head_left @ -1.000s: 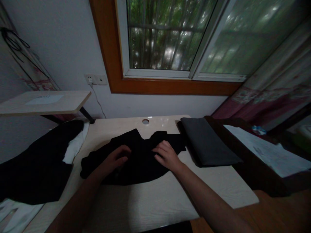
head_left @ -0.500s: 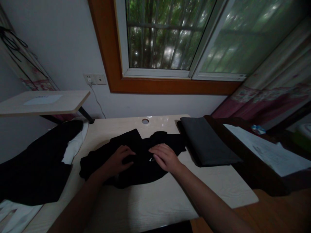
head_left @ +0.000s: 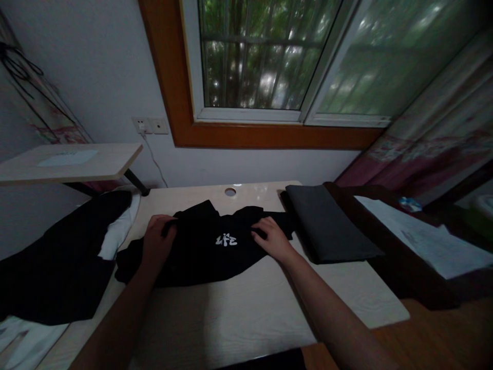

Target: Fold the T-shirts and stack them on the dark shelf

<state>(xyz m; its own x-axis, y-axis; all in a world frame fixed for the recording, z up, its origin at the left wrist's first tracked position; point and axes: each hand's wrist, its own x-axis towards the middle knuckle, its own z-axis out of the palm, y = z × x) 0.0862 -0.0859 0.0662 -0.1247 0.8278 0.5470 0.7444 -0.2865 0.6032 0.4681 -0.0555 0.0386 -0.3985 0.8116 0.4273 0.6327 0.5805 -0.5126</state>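
A black T-shirt with white lettering lies loosely spread and partly bunched on the pale wooden desk. My left hand is at its left part, fingers and thumb curled and closed on the cloth. On the other side of the lettering, my right hand pinches the shirt near its right end. Dark cloth between the fingertips makes the exact folds hard to make out.
A dark grey folder-like case lies right of the shirt. At the left are a heap of black clothing with white cloth and a raised shelf. Papers rest on a dark surface at far right. A window is ahead.
My hands have moved apart, the left one further to the left and the right one slightly right. The shirt is spread wider, and its white lettering now shows.
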